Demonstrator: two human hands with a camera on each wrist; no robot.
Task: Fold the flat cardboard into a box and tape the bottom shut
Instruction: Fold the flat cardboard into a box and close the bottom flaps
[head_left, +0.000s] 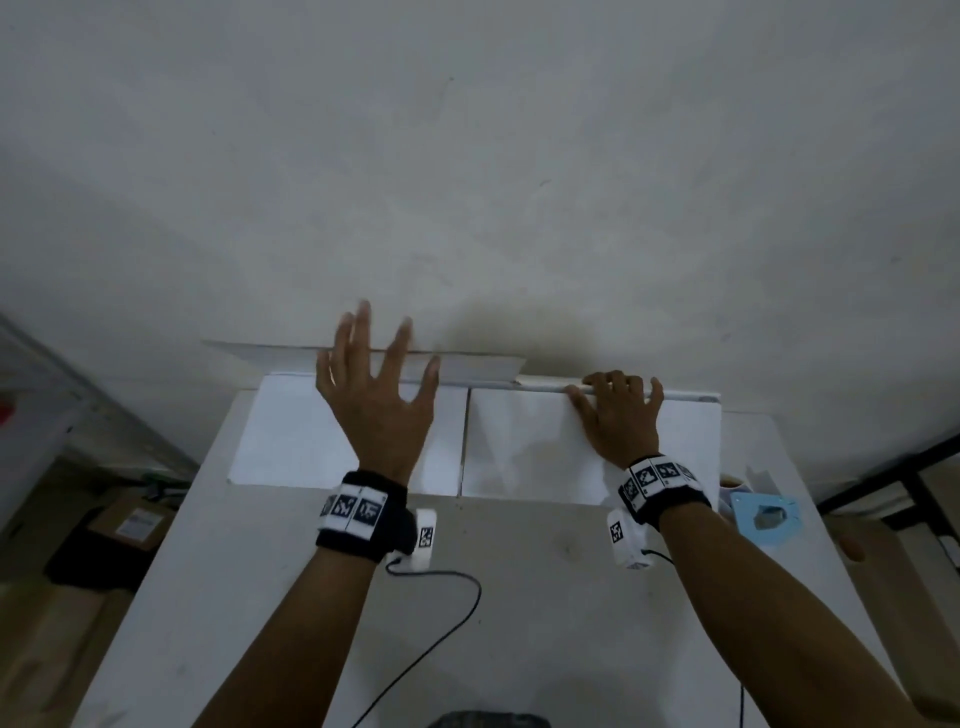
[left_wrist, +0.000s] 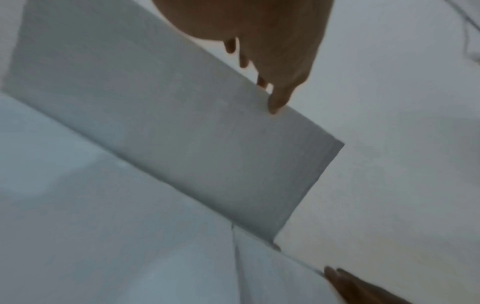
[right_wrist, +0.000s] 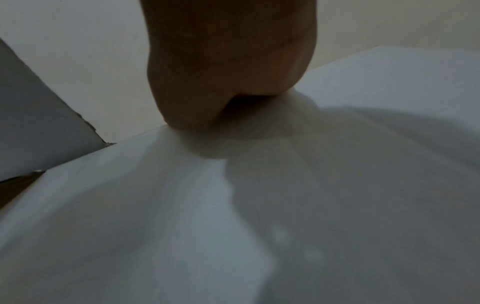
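Lying flat on the table (head_left: 260, 597), the white cardboard (head_left: 524, 447) sits at 12 o'clock against the wall, its left far flap (head_left: 467, 366) raised. At 11 o'clock the left hand (head_left: 376, 400) spreads its fingers loose, holding nothing. At 1 o'clock the right hand (head_left: 618, 415) curls over the cardboard's far edge, gripping it.

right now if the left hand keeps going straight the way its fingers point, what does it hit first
The left hand points away from the person, fingers spread over the raised cardboard flap. Past the flap's edge, the wall looks like the first thing met, though depth is unclear.
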